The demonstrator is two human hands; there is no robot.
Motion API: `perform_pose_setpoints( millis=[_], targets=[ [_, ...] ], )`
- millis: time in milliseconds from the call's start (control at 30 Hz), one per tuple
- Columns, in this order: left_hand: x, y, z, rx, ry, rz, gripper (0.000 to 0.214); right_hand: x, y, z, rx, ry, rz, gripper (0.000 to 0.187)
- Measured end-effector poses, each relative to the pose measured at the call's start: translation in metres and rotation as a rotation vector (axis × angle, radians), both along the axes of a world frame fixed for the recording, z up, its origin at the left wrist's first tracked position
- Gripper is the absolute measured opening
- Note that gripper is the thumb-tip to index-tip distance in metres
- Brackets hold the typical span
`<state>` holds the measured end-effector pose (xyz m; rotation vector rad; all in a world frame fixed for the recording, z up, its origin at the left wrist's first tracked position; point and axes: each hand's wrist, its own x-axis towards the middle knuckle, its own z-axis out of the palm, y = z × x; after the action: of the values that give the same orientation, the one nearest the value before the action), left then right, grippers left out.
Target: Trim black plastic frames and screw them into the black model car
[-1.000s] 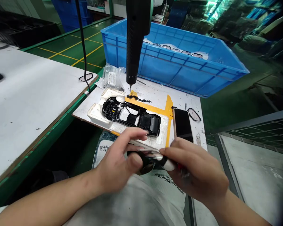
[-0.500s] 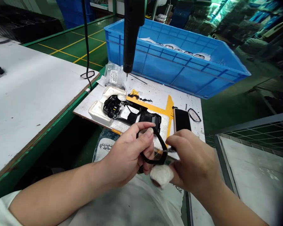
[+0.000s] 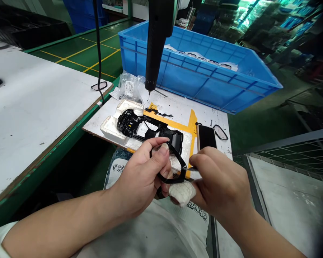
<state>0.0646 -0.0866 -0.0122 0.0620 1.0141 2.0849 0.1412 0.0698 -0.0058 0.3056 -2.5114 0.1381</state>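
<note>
The person wore a white short-sleeved top [image 3: 2,238], its loose fabric spreading across the lap and carrying black printed motifs [image 3: 197,210]. A wad of white cloth [image 3: 182,192] wrapped one finger of the right hand [image 3: 218,179].

Metal tool [image 3: 192,168] mostly behind right hand [image 3: 218,179]

A factory assembly workshop: white-topped workbench [image 3: 34,107], blue plastic parts crate [image 3: 204,82], overhead electric screwdriver [image 3: 154,46].
</note>
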Motion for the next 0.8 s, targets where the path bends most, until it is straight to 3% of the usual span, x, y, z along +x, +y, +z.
perform_pose_setpoints(
  millis=[333, 433, 567, 667, 733, 800],
  targets=[
    [-0.002, -0.005, 0.002, -0.139, 0.054, -0.002, 0.031, 0.001, 0.004, 0.002, 0.104, -0.013, -0.003, 0.031],
    [-0.001, -0.003, 0.002, -0.118, 0.016, -0.005, 0.028, 0.0, 0.005, -0.001, 0.049, -0.005, 0.046, 0.029],
    [0.0, 0.0, 0.0, -0.097, -0.009, 0.0, 0.028, -0.003, 0.004, -0.003, 0.029, 0.011, -0.029, 0.039],
    [-0.001, 0.002, 0.0, -0.099, -0.039, 0.004, 0.027, 0.001, 0.001, -0.006, 0.044, -0.047, 0.077, 0.035],
    [-0.002, 0.002, -0.002, -0.095, -0.063, 0.013, 0.026, 0.007, 0.003, -0.009, -0.01, -0.064, 0.169, 0.031],
    [-0.005, 0.001, -0.004, -0.087, -0.065, 0.028, 0.025, 0.013, 0.014, -0.014, -0.183, -0.099, 0.139, 0.031]
  ],
)
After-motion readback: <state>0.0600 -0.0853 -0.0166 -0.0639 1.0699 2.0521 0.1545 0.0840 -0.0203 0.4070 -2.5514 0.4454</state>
